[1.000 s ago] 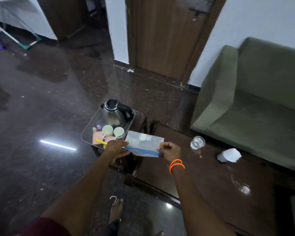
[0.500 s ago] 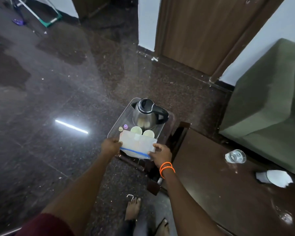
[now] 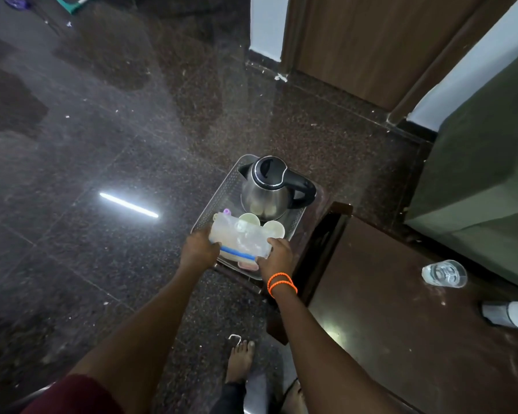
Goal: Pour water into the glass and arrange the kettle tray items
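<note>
A clear zip bag (image 3: 240, 239) with a blue seal strip is held low over the front of the clear tray (image 3: 222, 192). My left hand (image 3: 198, 248) grips its left end and my right hand (image 3: 274, 256), with orange bands at the wrist, grips its right end. Behind the bag stand two pale cups (image 3: 274, 228) and a steel kettle (image 3: 268, 189) with a black lid and handle. Small sachets (image 3: 227, 211) lie at the tray's left. A glass (image 3: 444, 274) holding water stands on the brown table (image 3: 401, 309) at the right.
The tray rests on a small dark stand (image 3: 320, 234) beside the table. A white crumpled object (image 3: 512, 313) lies at the table's right edge. A green sofa (image 3: 485, 174) fills the right. My bare feet (image 3: 240, 360) stand on the dark polished floor.
Both hands carried the zip bag from above the table's corner leftwards and down onto the tray's front, and my view swung left and down with them.
</note>
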